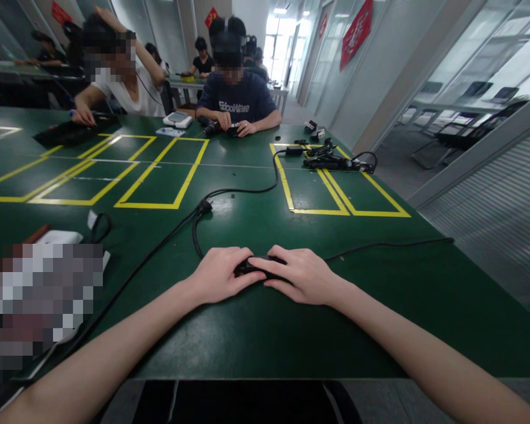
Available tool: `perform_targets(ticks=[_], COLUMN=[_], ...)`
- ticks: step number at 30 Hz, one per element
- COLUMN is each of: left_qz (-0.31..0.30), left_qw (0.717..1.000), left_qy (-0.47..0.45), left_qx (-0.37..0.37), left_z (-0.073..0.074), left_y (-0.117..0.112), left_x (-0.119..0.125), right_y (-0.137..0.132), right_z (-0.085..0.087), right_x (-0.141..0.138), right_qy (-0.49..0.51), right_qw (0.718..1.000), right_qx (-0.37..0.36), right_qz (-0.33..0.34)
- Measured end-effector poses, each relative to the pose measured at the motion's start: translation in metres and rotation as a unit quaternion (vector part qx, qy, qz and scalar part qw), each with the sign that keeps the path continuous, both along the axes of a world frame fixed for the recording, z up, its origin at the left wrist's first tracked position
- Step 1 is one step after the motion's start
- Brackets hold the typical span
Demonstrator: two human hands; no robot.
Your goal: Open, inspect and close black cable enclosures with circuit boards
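Observation:
Both my hands rest together on the green table (256, 330) near its front edge. My left hand (223, 274) and my right hand (298, 274) are closed over a small black device (252, 268) that lies between them, mostly hidden under the fingers. A black cable (194, 227) runs from the left side of the device, loops and goes toward the far side. Another thin black cable (388, 244) leads off to the right from under my right hand.
Yellow tape rectangles (163, 176) mark the tabletop. A heap of black cables and adapters (331, 159) lies at the far right. Two people sit across the table, one handling a black item (223, 126). A white object (59, 237) lies at left.

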State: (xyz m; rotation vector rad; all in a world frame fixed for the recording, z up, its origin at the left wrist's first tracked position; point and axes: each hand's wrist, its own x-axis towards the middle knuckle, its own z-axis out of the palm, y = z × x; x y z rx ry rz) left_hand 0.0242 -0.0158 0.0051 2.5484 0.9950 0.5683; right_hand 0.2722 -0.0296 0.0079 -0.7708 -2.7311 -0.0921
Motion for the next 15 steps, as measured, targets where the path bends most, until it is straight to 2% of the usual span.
perform_targets(ticks=[3,6,8,10,13,15], left_qz=[0.006,0.026,0.030,0.017,-0.006,-0.014], left_qw=[0.994,0.977,0.971,0.973,0.980,0.984], left_qy=[-0.060,-0.103,-0.105,-0.093,-0.078,-0.071], left_qx=[0.092,0.187,0.213,0.209,0.182,0.161], left_z=[0.000,0.001,0.001,-0.001,-0.004,-0.005], left_y=[0.003,0.005,0.006,0.007,0.007,0.007], left_x=[-0.001,-0.004,-0.005,-0.005,-0.004,-0.004], right_y=[0.008,0.026,0.041,0.056,0.076,0.086], right_z=[0.001,0.002,0.003,0.004,0.010,0.015], right_x=[0.010,0.032,0.050,0.070,0.100,0.117], right_qy=[0.064,0.223,0.322,0.398,0.461,0.450], right_qw=[0.996,0.964,0.923,0.868,0.789,0.772], right_qx=[-0.024,-0.039,-0.036,-0.057,-0.095,-0.082], right_qz=[-0.050,-0.136,-0.207,-0.291,-0.394,-0.442])
